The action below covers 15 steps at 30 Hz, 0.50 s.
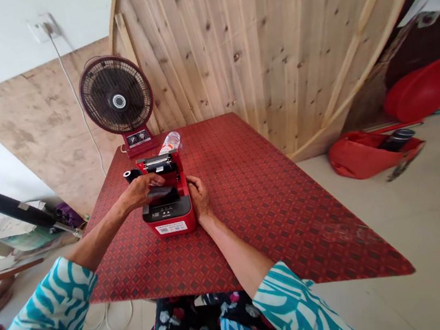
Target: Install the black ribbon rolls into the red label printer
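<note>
Printer-like red machine (174,224) on the near left part of the red patterned table (295,225). Its cover stands raised, so opening appears done; closing remains, and any loading inside looks unfinished. The right hand (200,196), half bent, touches the machine's right wall; whether it grips cannot be told. The left hand (144,189), fingers partly curled, reaches over the open interior; whether it pinches the dark sheet there cannot be told. Beyond: a black roll (134,174) just beside the machine, a clear bottle (170,141), a fan (116,95).
</note>
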Each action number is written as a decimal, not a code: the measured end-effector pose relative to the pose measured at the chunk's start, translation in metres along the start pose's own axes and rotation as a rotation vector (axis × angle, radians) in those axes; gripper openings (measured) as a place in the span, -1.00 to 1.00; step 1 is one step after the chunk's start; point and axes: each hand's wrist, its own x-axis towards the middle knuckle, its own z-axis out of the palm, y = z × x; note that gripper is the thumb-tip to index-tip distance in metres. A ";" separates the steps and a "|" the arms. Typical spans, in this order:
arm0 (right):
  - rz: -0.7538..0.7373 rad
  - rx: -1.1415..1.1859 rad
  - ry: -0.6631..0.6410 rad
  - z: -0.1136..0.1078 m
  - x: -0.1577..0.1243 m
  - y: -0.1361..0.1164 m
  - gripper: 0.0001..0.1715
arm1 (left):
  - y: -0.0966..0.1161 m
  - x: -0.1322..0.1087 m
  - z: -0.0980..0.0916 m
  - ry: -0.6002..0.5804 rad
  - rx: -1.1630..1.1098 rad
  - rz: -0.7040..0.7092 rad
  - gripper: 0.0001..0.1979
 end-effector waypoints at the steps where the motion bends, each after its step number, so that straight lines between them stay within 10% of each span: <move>1: 0.001 0.003 0.000 0.000 0.000 0.000 -0.65 | 0.002 -0.003 -0.001 0.042 -0.021 0.001 -0.73; 15: -0.018 0.001 -0.008 -0.002 -0.002 0.000 -0.66 | 0.047 -0.065 -0.005 0.388 0.209 0.309 -0.92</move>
